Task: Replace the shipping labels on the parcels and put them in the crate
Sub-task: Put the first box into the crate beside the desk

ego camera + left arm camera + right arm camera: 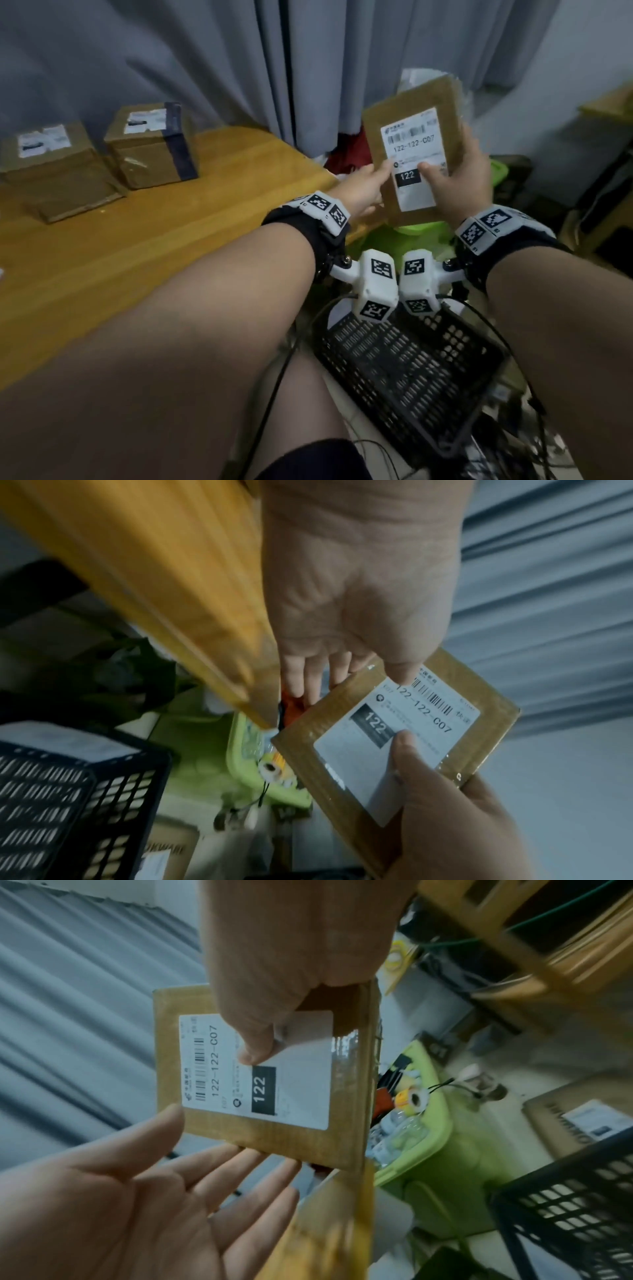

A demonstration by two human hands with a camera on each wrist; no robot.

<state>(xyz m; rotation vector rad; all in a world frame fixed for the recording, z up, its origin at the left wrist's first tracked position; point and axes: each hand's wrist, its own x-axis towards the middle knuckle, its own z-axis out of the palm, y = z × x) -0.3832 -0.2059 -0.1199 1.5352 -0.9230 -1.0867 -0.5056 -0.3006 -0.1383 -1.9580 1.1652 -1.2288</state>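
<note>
From the head view, a flat brown parcel [414, 150] with its white label [412, 156] is held in the air above the black crate [407, 370], off the bench [137, 240] end where two boxes [102, 150] sit. The left wrist view shows the left hand [359, 593] spread, thumb on the label's edge and fingers [294, 674] straight behind the parcel. The right wrist view shows the right hand [294, 969] gripping the parcel, thumb pressed on the label beside the black "122" block.

Grey curtain [239, 68] behind wooden table [102, 246]; green bin [438, 1150] alongside.
</note>
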